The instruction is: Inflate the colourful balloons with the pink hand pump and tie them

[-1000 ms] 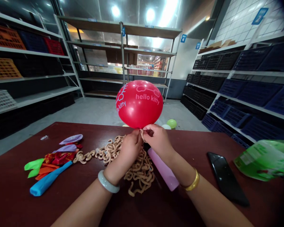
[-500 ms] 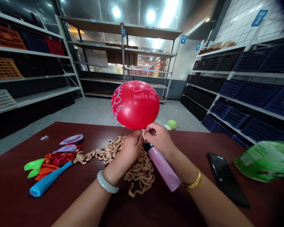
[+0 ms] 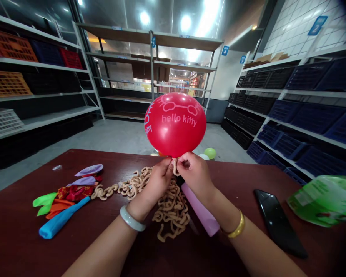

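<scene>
An inflated red balloon [image 3: 175,125] with "hello kitty" print stands upright above both hands. My left hand [image 3: 161,177] pinches at the balloon's neck, fingers closed. My right hand [image 3: 196,174] is closed on a short tan twisted piece [image 3: 175,167] just under the balloon, its fingertips close to the left ones. Exactly how the neck and the tan piece meet is hidden by the fingers. Beneath the hands lies a pile of tan curly pieces [image 3: 173,215]. A pink cylinder [image 3: 201,211] lies beside the pile, partly behind my right wrist.
Deflated balloons [image 3: 77,190] and a blue pump-like tube [image 3: 64,217] lie left on the dark red table [image 3: 109,246]. A black phone [image 3: 278,221] and a green bag [image 3: 324,200] are at right. Beyond are shelves [image 3: 187,44] and a green balloon [image 3: 210,153] on the floor.
The red balloon has shifted right and turned, so its print faces me more. The tan piece now hangs as a loop between my hands, and my fingertips are slightly farther apart.
</scene>
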